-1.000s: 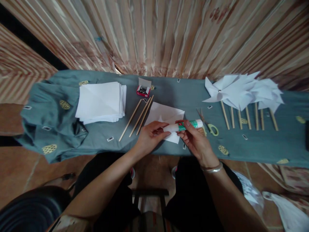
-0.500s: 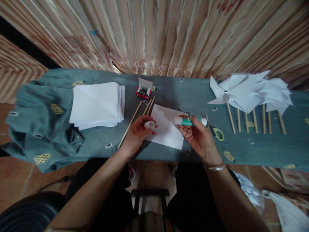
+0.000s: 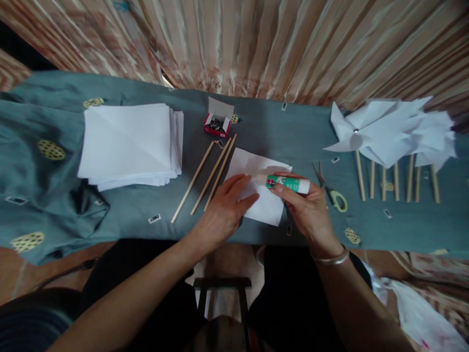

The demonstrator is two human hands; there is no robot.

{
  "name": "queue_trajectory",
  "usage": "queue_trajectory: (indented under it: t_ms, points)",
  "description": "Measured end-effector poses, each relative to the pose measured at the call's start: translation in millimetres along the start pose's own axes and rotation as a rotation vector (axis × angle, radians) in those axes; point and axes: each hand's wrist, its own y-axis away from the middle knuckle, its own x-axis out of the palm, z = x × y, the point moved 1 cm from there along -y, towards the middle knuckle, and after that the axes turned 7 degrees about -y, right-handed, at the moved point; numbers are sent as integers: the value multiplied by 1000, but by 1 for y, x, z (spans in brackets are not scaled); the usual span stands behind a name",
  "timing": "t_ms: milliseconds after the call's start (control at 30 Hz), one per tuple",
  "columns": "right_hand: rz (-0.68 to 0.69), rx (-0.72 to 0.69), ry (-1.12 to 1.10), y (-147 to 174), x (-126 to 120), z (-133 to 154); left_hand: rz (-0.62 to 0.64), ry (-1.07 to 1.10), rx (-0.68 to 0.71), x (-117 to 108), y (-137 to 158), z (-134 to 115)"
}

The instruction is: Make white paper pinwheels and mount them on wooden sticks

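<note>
My right hand (image 3: 306,198) grips a green and white glue stick (image 3: 289,183), held sideways with its pale uncapped end pointing left. Below it lies a square of white paper (image 3: 266,210). My left hand (image 3: 229,203) is palm down over the paper's left side, its thumb and forefinger near the glue stick's end. The other fingers curl under the hand, and the small white cap seen there earlier is hidden from view. Three wooden sticks (image 3: 210,178) lie just left of this hand. Green-handled scissors (image 3: 336,198) rest beside my right hand.
A stack of white paper (image 3: 126,142) lies at left. An open red box (image 3: 217,124) of small metal pieces stands at the back. Several paper pinwheels (image 3: 388,129) on wooden sticks lie at right. A patterned curtain (image 3: 256,44) hangs behind the cloth-covered table (image 3: 300,132).
My left hand has turned palm down and moved right over the paper, so the cap no longer shows. The glue stick has shifted slightly left. The view has tilted down a little.
</note>
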Motion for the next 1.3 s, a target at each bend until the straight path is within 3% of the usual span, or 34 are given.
queue_trajectory:
  t_ms: [333,1300]
  points:
    - [117,-109,217,5,3,-2,50,2,-26,5,-1,-3]
    - [49,-200,343,8,2,-4,53,-35,-43,8,1,-2]
